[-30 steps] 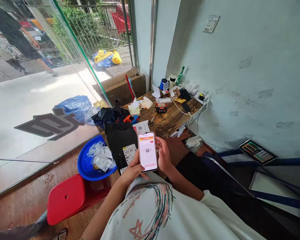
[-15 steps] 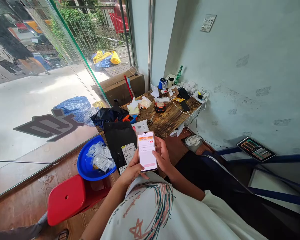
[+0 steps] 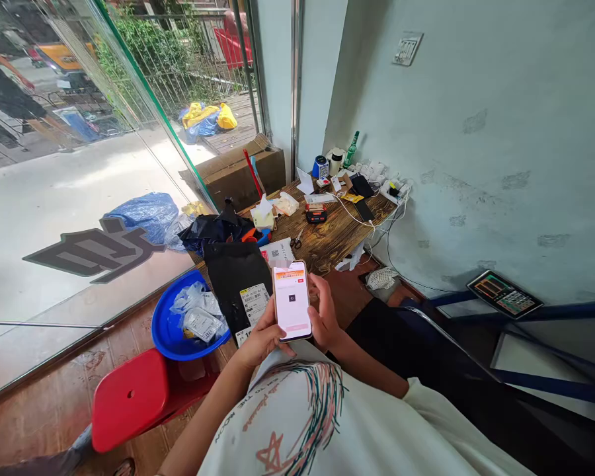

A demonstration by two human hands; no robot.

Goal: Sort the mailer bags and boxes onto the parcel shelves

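A lit phone (image 3: 292, 314), long axis running near to far, is clamped in the left hand (image 3: 262, 339) at the desk's (image 3: 330, 246) near side, while the right hand (image 3: 327, 320), thumb and fingers apart, is just right of it, contact unclear.

A pale blue-green wall (image 3: 500, 99), marked by scuffed patches, is fitted with a switch plate (image 3: 407, 48); a wood-grained worktop (image 3: 327, 241) is set against it. The reddish-brown floor (image 3: 39, 420) is bordered by a large glass pane (image 3: 54, 205), through which bright daylight is admitted. A red stool (image 3: 129, 406) is placed near the pane.
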